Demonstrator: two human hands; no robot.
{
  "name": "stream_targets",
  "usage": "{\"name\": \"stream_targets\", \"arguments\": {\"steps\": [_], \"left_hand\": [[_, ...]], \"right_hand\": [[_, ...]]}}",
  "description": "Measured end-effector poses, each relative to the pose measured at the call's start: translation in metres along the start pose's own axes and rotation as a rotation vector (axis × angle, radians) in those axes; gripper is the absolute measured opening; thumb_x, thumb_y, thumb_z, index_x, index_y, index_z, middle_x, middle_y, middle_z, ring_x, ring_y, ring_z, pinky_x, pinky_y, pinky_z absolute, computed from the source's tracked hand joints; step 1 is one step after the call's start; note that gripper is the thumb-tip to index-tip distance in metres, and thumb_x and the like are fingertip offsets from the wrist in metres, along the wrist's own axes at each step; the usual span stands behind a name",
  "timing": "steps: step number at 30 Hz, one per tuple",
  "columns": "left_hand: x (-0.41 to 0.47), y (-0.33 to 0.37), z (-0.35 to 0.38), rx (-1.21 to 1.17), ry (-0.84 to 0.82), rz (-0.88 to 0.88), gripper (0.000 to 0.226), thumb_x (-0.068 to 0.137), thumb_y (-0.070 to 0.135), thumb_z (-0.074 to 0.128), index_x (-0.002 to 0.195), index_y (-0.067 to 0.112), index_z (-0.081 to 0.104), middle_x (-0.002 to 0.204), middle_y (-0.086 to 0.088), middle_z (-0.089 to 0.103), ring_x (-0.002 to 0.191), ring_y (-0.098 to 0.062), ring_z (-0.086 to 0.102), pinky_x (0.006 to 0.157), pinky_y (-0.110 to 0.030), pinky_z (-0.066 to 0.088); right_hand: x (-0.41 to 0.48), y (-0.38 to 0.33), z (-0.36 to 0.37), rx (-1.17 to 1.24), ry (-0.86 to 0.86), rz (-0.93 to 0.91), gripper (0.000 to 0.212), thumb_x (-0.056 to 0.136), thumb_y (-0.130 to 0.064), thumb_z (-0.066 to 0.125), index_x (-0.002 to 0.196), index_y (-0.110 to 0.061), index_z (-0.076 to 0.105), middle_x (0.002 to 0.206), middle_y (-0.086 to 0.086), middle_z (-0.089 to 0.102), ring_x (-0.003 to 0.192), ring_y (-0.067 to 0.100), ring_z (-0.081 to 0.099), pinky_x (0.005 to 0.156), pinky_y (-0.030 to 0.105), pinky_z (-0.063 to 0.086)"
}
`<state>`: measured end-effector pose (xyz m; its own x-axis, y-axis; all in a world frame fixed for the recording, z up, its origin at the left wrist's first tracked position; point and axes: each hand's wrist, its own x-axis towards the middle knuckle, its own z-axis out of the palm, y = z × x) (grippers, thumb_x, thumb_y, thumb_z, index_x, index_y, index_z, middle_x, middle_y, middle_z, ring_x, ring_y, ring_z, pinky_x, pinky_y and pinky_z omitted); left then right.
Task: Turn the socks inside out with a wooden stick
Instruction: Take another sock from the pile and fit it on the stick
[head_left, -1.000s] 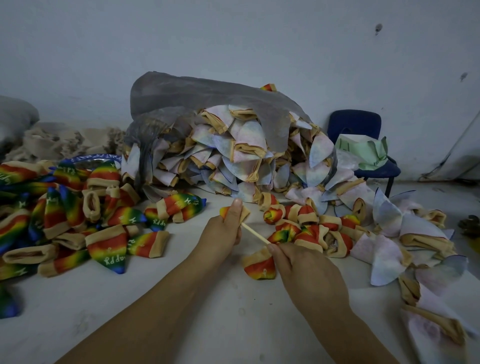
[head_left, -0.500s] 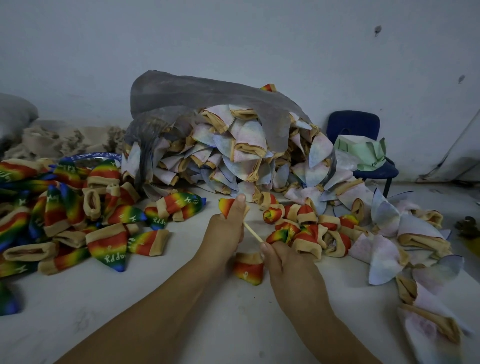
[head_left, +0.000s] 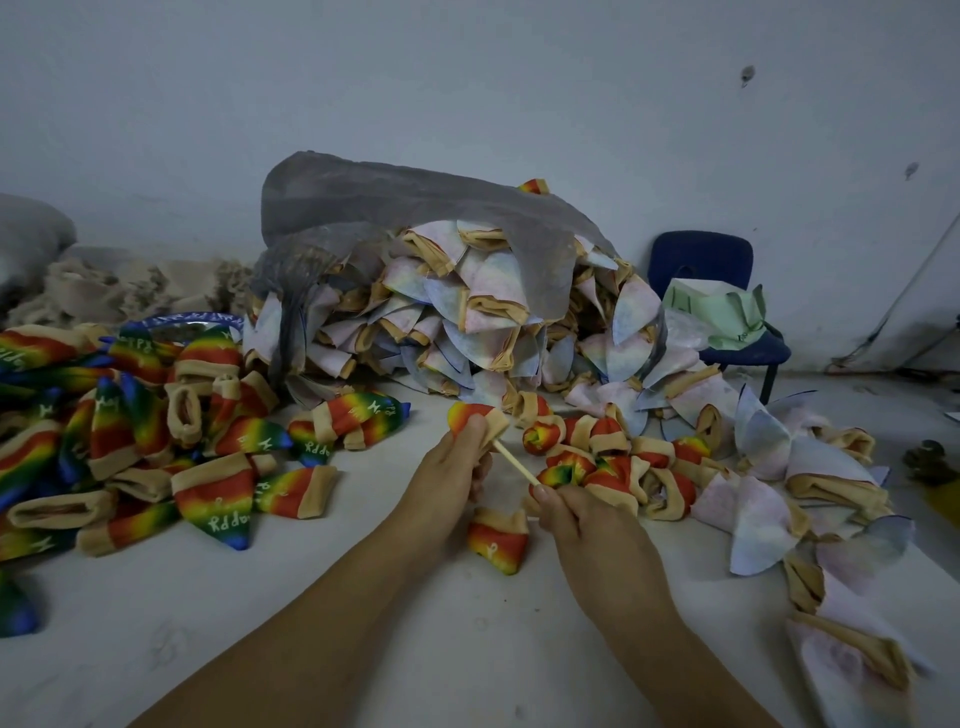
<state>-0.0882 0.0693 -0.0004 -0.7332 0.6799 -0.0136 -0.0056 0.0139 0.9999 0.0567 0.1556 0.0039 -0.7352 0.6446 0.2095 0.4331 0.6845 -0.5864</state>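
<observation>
Head cam, left to right: a heap of rainbow socks (head_left: 130, 441) is spread over the white table (head_left: 363, 649) on the far left. Near the middle, 1 rainbow sock (head_left: 475, 417) is gripped in the left hand (head_left: 452, 467) — fingers curled round its tan cuff, thumb pressed on top. A wooden stick (head_left: 514, 461) is angled up to that cuff and is pinched at its lower end by the right hand (head_left: 592, 525), fingers curled tight. 1 more small sock (head_left: 498, 540) is seen lying on the table between the 2 hands. Further back, a grey plastic bag (head_left: 415, 208) is stuffed with pale socks (head_left: 467, 322) — more are spilled along the right side, and a blue chair (head_left: 701, 260) is parked by the wall.
</observation>
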Motion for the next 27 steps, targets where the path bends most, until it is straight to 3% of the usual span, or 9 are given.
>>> {"name": "stream_targets", "arguments": {"steps": [4,7,9,13,19,23,27], "left_hand": [[-0.005,0.001,0.002,0.143,0.064,0.074,0.063,0.086,0.074,0.033,0.082,0.023,0.070,0.054,0.013,0.049,0.049,-0.002,0.042,0.052,-0.021,0.036],[-0.005,0.002,0.000,0.206,0.129,0.090,0.065,0.079,0.079,0.032,0.068,0.024,0.064,0.047,0.018,0.049,0.055,-0.005,0.044,0.058,-0.023,0.034],[-0.004,0.004,-0.004,0.150,0.132,0.070,0.062,0.081,0.077,0.037,0.059,0.024,0.060,0.045,0.016,0.045,0.049,-0.004,0.041,0.056,-0.023,0.032],[-0.003,0.007,-0.009,0.081,0.059,0.024,0.056,0.094,0.063,0.041,0.059,0.021,0.053,0.045,0.012,0.039,0.047,-0.009,0.032,0.053,-0.025,0.029],[-0.010,0.014,0.000,0.247,-0.089,0.053,0.070,0.099,0.058,0.028,0.041,0.024,0.046,0.048,0.005,0.040,0.049,-0.014,0.038,0.061,-0.029,0.039],[-0.012,0.016,0.008,0.380,-0.040,0.040,0.067,0.096,0.065,0.021,0.052,0.020,0.044,0.053,0.000,0.039,0.053,-0.015,0.038,0.065,-0.031,0.038],[-0.009,0.011,0.018,0.543,-0.020,0.034,0.063,0.100,0.060,0.018,0.061,0.019,0.046,0.059,0.001,0.043,0.056,-0.011,0.044,0.060,-0.023,0.035]], "right_hand": [[0.002,0.004,-0.002,-0.006,0.019,0.009,0.038,0.095,-0.056,0.029,0.090,-0.033,0.058,0.085,-0.011,0.066,0.078,0.008,0.057,0.069,0.030,0.049],[0.002,0.006,-0.006,-0.033,0.007,-0.010,0.036,0.095,-0.056,0.029,0.089,-0.035,0.058,0.084,-0.010,0.067,0.076,0.005,0.058,0.068,0.030,0.050],[0.004,0.008,-0.011,-0.075,-0.004,-0.039,0.039,0.094,-0.057,0.031,0.088,-0.032,0.061,0.077,-0.008,0.064,0.071,0.004,0.057,0.064,0.026,0.047],[0.007,0.011,-0.023,-0.136,-0.023,-0.114,0.043,0.090,-0.061,0.033,0.083,-0.032,0.064,0.063,-0.007,0.057,0.061,0.004,0.053,0.052,0.019,0.036],[0.008,0.013,-0.026,-0.125,-0.048,-0.165,0.032,0.094,-0.054,0.038,0.093,-0.037,0.065,0.069,-0.009,0.058,0.065,0.002,0.054,0.055,0.018,0.038],[0.003,0.007,-0.014,-0.094,0.007,-0.126,0.031,0.096,-0.052,0.036,0.089,-0.035,0.061,0.065,-0.011,0.054,0.063,0.002,0.051,0.053,0.018,0.034],[0.000,-0.001,0.000,0.009,0.020,-0.031,0.032,0.097,-0.051,0.034,0.091,-0.034,0.060,0.070,-0.012,0.055,0.068,0.002,0.052,0.055,0.020,0.037]]}}
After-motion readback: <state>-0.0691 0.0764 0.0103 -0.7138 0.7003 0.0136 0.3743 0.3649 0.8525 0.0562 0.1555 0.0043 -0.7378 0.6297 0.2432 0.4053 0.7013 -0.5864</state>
